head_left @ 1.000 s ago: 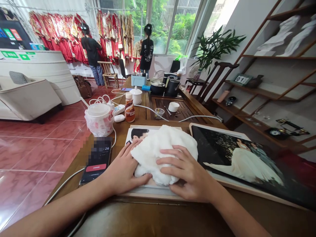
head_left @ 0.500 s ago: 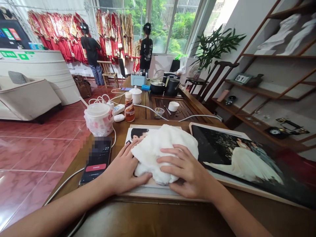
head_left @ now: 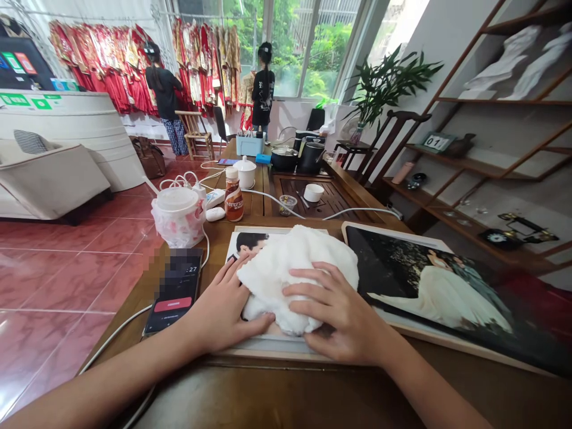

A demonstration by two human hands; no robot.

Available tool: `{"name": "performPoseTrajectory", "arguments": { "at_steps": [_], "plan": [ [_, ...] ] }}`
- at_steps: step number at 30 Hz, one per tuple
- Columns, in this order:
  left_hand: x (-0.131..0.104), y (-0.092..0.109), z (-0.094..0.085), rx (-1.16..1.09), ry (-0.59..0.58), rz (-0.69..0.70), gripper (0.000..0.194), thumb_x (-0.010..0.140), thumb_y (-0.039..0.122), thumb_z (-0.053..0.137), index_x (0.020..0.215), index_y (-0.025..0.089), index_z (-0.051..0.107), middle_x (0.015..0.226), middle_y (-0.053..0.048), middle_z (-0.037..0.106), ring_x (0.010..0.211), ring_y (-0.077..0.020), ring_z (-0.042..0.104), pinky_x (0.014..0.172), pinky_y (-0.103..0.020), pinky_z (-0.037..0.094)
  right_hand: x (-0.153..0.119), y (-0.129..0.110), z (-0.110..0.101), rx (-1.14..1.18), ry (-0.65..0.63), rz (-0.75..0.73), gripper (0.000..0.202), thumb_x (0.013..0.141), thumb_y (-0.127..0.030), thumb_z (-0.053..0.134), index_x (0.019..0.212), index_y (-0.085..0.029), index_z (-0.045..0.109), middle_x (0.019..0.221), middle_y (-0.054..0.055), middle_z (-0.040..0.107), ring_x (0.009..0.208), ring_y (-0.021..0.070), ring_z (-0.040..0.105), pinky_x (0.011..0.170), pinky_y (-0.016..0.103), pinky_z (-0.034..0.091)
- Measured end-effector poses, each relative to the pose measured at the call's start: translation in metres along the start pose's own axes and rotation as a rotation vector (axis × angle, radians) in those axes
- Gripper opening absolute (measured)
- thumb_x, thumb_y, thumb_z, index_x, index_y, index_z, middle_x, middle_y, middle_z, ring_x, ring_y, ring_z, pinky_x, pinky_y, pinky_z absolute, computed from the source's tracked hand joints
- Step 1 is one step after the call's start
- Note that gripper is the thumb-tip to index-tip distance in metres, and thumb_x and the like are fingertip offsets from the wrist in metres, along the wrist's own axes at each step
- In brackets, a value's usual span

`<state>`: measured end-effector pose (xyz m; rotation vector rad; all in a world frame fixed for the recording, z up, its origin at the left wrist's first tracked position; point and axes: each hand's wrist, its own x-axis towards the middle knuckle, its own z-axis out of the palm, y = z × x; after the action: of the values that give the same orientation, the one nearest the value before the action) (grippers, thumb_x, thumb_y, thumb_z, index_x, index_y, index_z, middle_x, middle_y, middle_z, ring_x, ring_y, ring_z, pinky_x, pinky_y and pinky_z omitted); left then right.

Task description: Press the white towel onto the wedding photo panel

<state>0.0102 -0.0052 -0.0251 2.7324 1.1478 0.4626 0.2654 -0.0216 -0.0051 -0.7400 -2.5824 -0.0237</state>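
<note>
In the head view, working a white cloth (head_left: 308, 268) over the left photo (head_left: 250, 239) with both hands, probably in the midst of pressing or wiping, though showing no clear direction of stroke. Calling, in any further move, for steadying the photo with the left hand (head_left: 221, 313) while guiding the bunched cloth with the right hand (head_left: 348, 322), pressing lightly and evenly, and for minding loose folds near the edge. Lying heaped on the photo, between the two hands, and hiding most of the picture beneath. Resting the left hand low and open, stretching its fingers along the cloth's left edge with the thumb standing apart at the near side, and not visibly pinching anything. Cupping the right hand over the cloth's right near part, half curling and slightly spreading the fingers on top, tucking the thumb in at the near edge, and so having loose hold of the cloth; not showing how hard. Lying to the right, just beside the covered photo, and touching neither hand: the right photo (head_left: 447, 292). Lying on the table (head_left: 250, 393) beside the left forearm: a phone (head_left: 172, 298). Standing farther back: a tub (head_left: 179, 214) and a bottle (head_left: 233, 199).
</note>
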Motion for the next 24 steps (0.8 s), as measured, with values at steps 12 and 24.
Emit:
{"name": "performPoseTrajectory", "arguments": {
  "at_steps": [12, 24],
  "plan": [
    [0.0, 0.0, 0.0, -0.003, 0.015, -0.004, 0.076, 0.089, 0.051, 0.059, 0.15, 0.014, 0.033, 0.158, -0.015, 0.026, 0.146, -0.0364, 0.015, 0.117, -0.053, 0.022, 0.001, -0.001, -0.001, -0.003, 0.026, 0.003, 0.025, 0.078, -0.021, 0.06, 0.103, -0.022, 0.058, 0.116, 0.004, 0.068, 0.126, 0.0293, 0.049, 0.104, 0.049, 0.025],
    [0.001, 0.002, 0.0, 0.007, 0.028, -0.013, 0.077, 0.09, 0.053, 0.057, 0.151, 0.013, 0.031, 0.158, -0.016, 0.023, 0.146, -0.0354, 0.013, 0.117, -0.052, 0.022, -0.001, 0.008, -0.006, -0.034, 0.02, 0.08, 0.022, 0.079, -0.02, 0.06, 0.101, -0.022, 0.057, 0.115, 0.004, 0.068, 0.125, 0.0296, 0.05, 0.104, 0.05, 0.026]
  ]
}}
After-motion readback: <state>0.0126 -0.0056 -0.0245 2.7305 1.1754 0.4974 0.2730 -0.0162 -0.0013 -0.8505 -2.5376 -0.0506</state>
